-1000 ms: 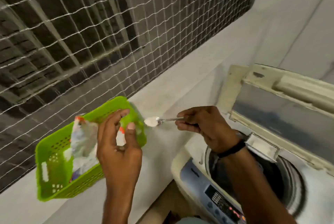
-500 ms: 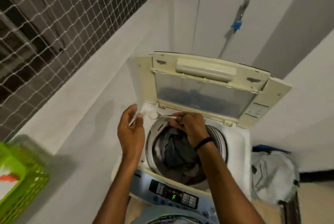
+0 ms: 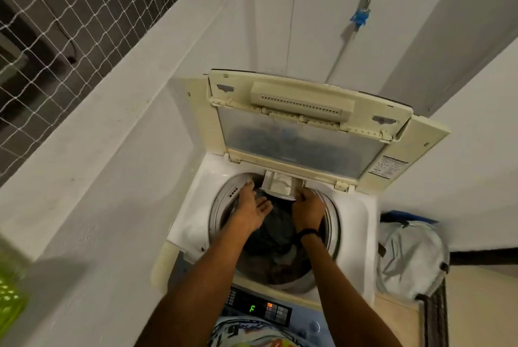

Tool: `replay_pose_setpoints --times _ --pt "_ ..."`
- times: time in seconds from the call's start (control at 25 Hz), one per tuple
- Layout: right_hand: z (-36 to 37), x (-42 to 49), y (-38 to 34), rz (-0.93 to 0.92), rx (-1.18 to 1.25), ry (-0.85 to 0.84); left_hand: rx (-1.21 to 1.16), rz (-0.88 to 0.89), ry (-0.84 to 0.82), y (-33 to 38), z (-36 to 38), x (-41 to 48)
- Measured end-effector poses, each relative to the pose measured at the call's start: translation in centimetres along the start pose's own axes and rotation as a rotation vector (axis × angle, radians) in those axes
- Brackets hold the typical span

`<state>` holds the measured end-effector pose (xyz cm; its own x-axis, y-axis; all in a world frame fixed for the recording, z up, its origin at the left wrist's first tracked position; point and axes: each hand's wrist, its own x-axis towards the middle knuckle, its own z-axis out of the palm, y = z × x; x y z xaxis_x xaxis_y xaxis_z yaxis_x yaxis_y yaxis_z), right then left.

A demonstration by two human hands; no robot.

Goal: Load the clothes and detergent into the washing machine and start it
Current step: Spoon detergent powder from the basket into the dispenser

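The top-loading washing machine (image 3: pixel 353 206) stands with its lid (image 3: pixel 308 128) raised. Dark clothes (image 3: pixel 273 237) fill the drum. At the drum's back edge the detergent drawer (image 3: pixel 281 185) is pulled out, with white powder in it. My left hand (image 3: pixel 252 208) hovers over the drum's left side just left of the drawer, fingers relaxed and empty. My right hand (image 3: pixel 307 209) is at the drawer's right front corner, fingers curled; the spoon it carried is hidden beneath them.
The control panel (image 3: pixel 260 309) at the front shows a green F. A pale laundry bag (image 3: pixel 412 259) sits right of the machine. A green basket (image 3: pixel 11 293) is blurred at the left edge on the white ledge (image 3: pixel 84 178). A tap (image 3: pixel 364 10) is on the back wall.
The view swung from the green basket to the machine. My right hand carried the powder-filled spoon to the detergent drawer; my left hand left the basket and came over the drum.
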<state>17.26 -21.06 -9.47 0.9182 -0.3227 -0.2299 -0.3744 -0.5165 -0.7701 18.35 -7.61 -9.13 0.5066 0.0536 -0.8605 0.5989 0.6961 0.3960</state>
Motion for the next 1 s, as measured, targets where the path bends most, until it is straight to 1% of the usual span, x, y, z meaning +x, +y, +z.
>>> replay_pose_setpoints --times 0.08,0.28,0.36,0.48,0.56,0.6,0.68,0.76,0.8,0.88,1.0 --pt "0.6 -0.5 0.8 -0.108 -0.102 -0.051 -0.056 -0.023 -0.013 -0.8 0.1 0.7" --pt "0.7 -1.0 1.0 -0.253 -0.139 0.036 -0.061 0.000 -0.012 -0.6 0.2 1.0" --pt "0.7 -1.1 0.4 -0.236 -0.121 0.051 -0.054 0.017 -0.009 -0.3 -0.1 0.9" --pt "0.2 -1.2 -1.2 -0.072 0.059 0.087 -0.033 0.096 0.010 0.9 -0.6 0.4" --pt "-0.1 -1.3 -2.5 0.010 0.227 0.057 0.014 0.228 0.100 1.9 -1.1 -0.9" --pt "-0.3 -1.4 -3.2 0.066 0.342 0.010 0.064 0.328 0.163 2.4 -1.4 -1.9" --pt "-1.0 -2.1 -5.3 0.208 0.651 -0.113 0.193 0.597 0.272 3.4 -2.4 -4.9" --pt "-1.8 -3.4 -8.1 0.297 0.924 -0.247 0.235 0.881 0.309 4.5 -3.8 -9.1" --pt "-2.0 -4.2 -9.6 0.312 0.987 -0.303 0.219 0.986 0.312 5.1 -4.5 -11.3" --pt "-2.4 -6.1 -12.7 0.303 1.020 -0.427 0.150 1.145 0.337 6.6 -6.2 -15.9" --pt "-2.1 -10.5 -18.0 0.202 0.951 -0.680 0.057 1.345 0.443 8.4 -9.9 -22.9"
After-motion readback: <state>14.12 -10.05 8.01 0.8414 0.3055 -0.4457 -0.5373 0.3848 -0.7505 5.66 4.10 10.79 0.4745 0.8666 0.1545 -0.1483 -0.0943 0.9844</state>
